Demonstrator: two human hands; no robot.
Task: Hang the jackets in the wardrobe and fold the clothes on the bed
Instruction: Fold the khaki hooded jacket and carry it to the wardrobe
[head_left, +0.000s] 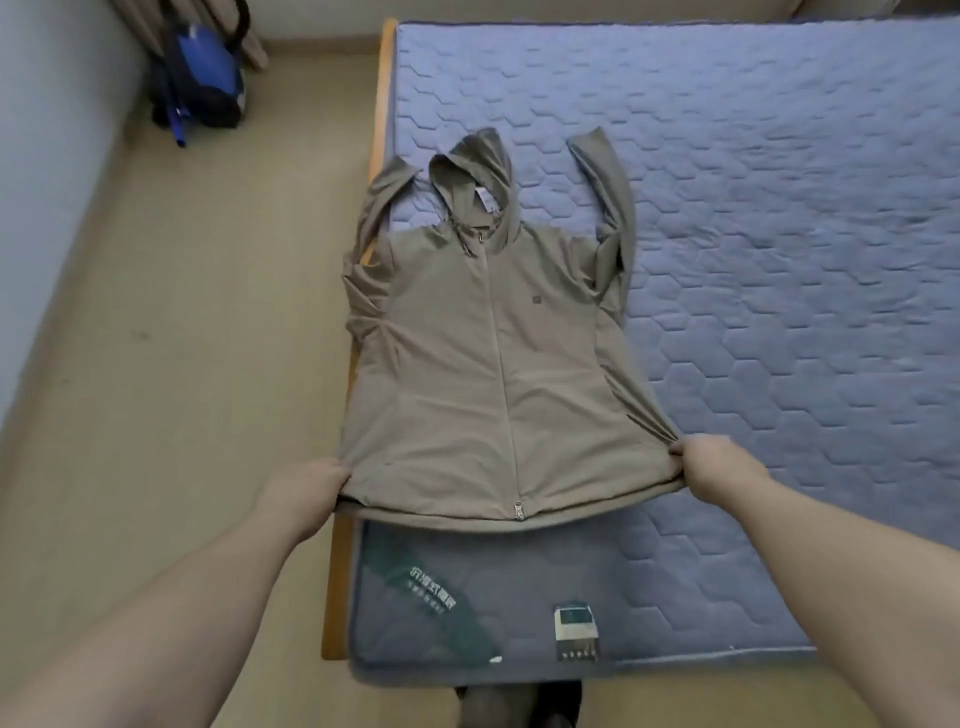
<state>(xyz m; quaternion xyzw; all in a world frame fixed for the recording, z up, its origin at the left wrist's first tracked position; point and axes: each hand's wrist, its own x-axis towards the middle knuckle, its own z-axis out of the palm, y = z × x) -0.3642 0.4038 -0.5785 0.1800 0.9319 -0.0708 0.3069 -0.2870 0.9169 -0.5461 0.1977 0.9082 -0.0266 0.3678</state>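
Taupe jacket (483, 353): spread front-up, zipped, frame centre, on blue quilted bed (753, 208); hood and sleeves toward top.
Left hand (311, 483): arm outstretched from lower left, pinching left hem corner.
Right hand (711, 462): arm outstretched from lower right, gripping right hem corner, fabric pulled taut.

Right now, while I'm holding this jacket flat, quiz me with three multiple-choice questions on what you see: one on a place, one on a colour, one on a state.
1. Where is the backpack? A on the floor; B on a chair; C in a wardrobe.
2. What colour is the mattress? A blue; B red; C white.
3. How is the jacket zip? A wide open; B closed; C half open.

Answers: A, it lies on the floor by the wall; A, the quilted cover is blue; B, the front panels meet up to the hood.
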